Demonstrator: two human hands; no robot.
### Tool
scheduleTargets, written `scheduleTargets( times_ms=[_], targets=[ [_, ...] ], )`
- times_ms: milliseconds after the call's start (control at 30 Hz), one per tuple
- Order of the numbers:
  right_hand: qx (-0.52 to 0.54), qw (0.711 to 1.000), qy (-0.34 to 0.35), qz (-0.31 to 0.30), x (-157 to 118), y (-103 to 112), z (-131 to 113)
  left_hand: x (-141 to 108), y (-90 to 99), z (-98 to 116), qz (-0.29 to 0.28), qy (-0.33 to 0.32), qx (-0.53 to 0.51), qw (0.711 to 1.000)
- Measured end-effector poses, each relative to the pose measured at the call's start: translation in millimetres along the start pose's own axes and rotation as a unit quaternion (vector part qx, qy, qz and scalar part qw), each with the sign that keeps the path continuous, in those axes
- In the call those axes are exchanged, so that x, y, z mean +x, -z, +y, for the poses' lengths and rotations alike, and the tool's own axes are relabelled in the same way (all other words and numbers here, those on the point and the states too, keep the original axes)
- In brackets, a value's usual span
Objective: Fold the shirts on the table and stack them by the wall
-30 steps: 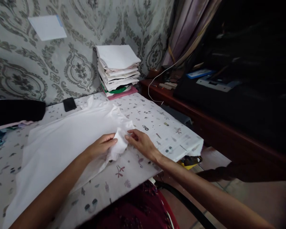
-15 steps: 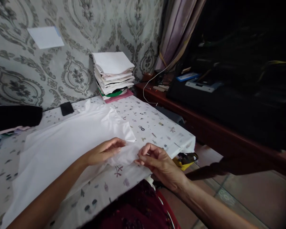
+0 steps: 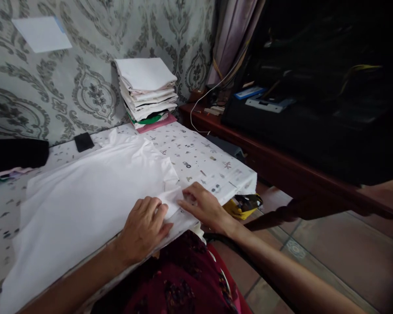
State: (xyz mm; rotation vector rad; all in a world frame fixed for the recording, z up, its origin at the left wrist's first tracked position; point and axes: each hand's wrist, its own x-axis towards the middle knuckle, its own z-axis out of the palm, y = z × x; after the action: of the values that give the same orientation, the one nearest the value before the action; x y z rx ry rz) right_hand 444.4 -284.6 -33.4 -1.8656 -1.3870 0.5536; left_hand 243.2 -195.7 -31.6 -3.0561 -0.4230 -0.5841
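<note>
A white shirt (image 3: 94, 187) lies spread over the table, its short sleeve (image 3: 172, 201) turned toward me on the right. My left hand (image 3: 146, 226) rests palm down on the shirt's near edge beside that sleeve, fingers bent and thumb apart, pressing the fabric. At the sleeve's end is my right hand (image 3: 201, 205), with thumb and fingertips closed on the edge of the cloth. The fingertips partly cover the hem there.
A stack of folded clothes (image 3: 147, 89) stands at the back by the patterned wall. A black phone-like object (image 3: 84, 142) and dark cloth (image 3: 16, 157) lie at the left. A reddish wooden cabinet (image 3: 242, 150) borders the right, above a yellow bag (image 3: 240, 209).
My left hand has turned palm down and come nearer to me. The sleeve, bunched between my hands before, now lies flatter on the table. The view has shifted a little.
</note>
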Motion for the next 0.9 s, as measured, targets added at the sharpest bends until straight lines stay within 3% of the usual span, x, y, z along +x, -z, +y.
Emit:
scheduleTargets(
  times_ms=[67,133,167,233,300,333,400,533,633,733,800,900],
  targets=[
    [0.027,0.999,0.013,-0.028,5,-5,-6,0,-0.3,1,-0.001,0.024,0.001,1.0],
    [0.174,0.982,-0.017,-0.065,1,-8,-16,2,1.6,1,-0.007,0.053,-0.016,0.998],
    [0.271,0.957,-0.05,-0.09,-3,-8,-22,3,3.0,1,-0.011,0.067,-0.026,0.997],
    [0.444,0.876,-0.125,-0.143,-13,-5,-33,5,6.4,2,-0.022,0.09,-0.043,0.995],
    [0.541,0.804,-0.18,-0.169,-22,0,-40,5,10.0,3,-0.039,0.102,-0.056,0.992],
    [0.563,0.784,-0.197,-0.173,-26,1,-41,5,11.8,4,-0.05,0.104,-0.063,0.991],
    [0.573,0.773,-0.216,-0.166,-32,3,-38,3,15.5,6,-0.072,0.103,-0.086,0.988],
    [0.49,0.828,-0.219,-0.162,-39,0,-19,-1,26.9,6,-0.167,0.095,-0.173,0.966],
    [0.4,0.861,-0.226,-0.22,-42,0,-6,-2,40.8,1,-0.257,0.1,-0.243,0.93],
    [0.316,0.882,-0.207,-0.283,-38,8,0,-3,51.2,-7,-0.259,0.112,-0.264,0.922],
    [0.233,0.922,-0.163,-0.263,-28,15,0,-7,51.1,-11,-0.244,0.1,-0.217,0.94],
    [0.049,0.987,-0.072,-0.134,0,21,0,-16,41.8,-12,-0.231,0.05,-0.127,0.963]
  ],
)
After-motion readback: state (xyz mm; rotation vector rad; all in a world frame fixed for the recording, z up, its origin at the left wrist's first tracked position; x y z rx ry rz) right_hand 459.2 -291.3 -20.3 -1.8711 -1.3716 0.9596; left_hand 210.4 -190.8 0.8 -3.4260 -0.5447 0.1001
